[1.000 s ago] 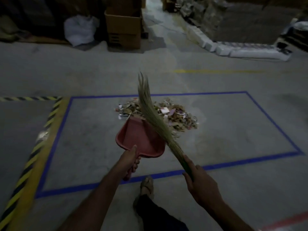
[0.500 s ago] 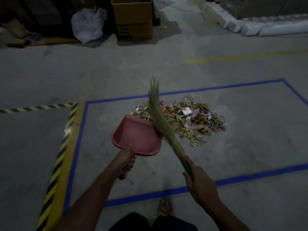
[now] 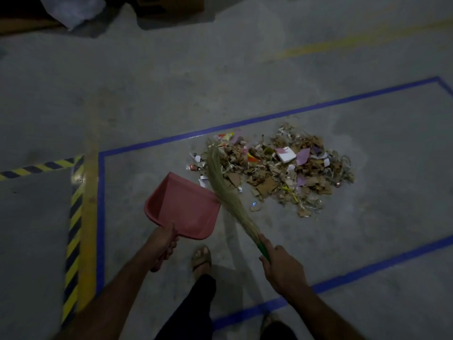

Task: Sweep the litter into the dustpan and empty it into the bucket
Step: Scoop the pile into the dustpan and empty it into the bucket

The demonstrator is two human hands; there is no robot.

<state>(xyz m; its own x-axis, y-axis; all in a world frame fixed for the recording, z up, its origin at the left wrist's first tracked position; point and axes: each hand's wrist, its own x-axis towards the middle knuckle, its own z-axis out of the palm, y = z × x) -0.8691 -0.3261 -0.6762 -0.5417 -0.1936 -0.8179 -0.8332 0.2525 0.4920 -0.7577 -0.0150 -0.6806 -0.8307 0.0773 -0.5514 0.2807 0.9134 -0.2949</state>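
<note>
While the left hand (image 3: 163,244) grips the handle of the red dustpan (image 3: 183,209), the pan hangs above the floor just beside the near-left edge of the litter pile (image 3: 277,170), and nothing lies inside it. The right hand (image 3: 282,268) is closed around the green handle of the grass broom (image 3: 225,190); the bristles point away from the person, and their tips lie over the left side of the pile, crossing the right corner of the dustpan. The pile, made of cardboard scraps, paper pieces and pink bits, sits on the grey floor inside the blue tape rectangle (image 3: 101,217), close to its far line. A sandalled foot (image 3: 201,257) stands between the two hands, nearer to the person than the pile. Far behind the pile, at the top edge, a white bag (image 3: 73,8) and a cardboard box (image 3: 171,6) are partly visible. Compared with half a second ago, the pile appears lower and more to the right in the view, and the foot shows more fully.
</note>
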